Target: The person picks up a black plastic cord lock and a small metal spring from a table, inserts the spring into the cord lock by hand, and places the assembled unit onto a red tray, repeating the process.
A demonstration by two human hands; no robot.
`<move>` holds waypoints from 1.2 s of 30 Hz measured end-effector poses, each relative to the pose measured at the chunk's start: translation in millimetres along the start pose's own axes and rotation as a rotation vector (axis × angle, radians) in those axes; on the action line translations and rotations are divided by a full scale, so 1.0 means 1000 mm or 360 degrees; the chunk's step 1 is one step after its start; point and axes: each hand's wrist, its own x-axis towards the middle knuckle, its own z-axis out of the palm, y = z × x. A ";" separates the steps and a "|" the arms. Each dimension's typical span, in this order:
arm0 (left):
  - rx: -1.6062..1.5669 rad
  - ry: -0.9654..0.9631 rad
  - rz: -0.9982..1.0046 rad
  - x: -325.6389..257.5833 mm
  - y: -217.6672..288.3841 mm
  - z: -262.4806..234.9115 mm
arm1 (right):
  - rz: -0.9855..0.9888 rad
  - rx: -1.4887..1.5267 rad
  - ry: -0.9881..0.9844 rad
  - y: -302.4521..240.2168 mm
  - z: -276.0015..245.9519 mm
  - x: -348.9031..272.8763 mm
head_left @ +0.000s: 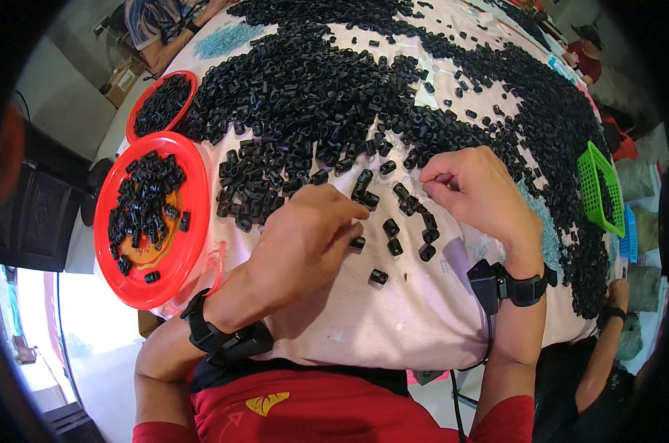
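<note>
Small black plastic ring-shaped pieces (395,246) lie loose on the pale pink cloth (334,325) between my two hands. My left hand (297,240) is low over the cloth with its fingers curled. One black piece (358,242) lies right by its fingertips; whether they grip anything is hidden. On the other side of the loose pieces, my right hand (478,190) is closed in a pinch. What its fingertips hold, if anything, is too small to name. Just beyond both hands spreads a large heap of the same black pieces (305,96).
To the left stands a red plate (194,255) with black pieces on it, and behind it a second red plate (192,92) of dark thin parts. Small clear bluish pieces (541,221) lie at the right. A green basket (587,188) and other people's arms (608,347) are around the table.
</note>
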 end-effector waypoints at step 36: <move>-0.1658 -0.0231 -0.0724 0.053 0.011 0.000 | -0.0313 0.0698 0.0344 -0.022 -0.001 -0.003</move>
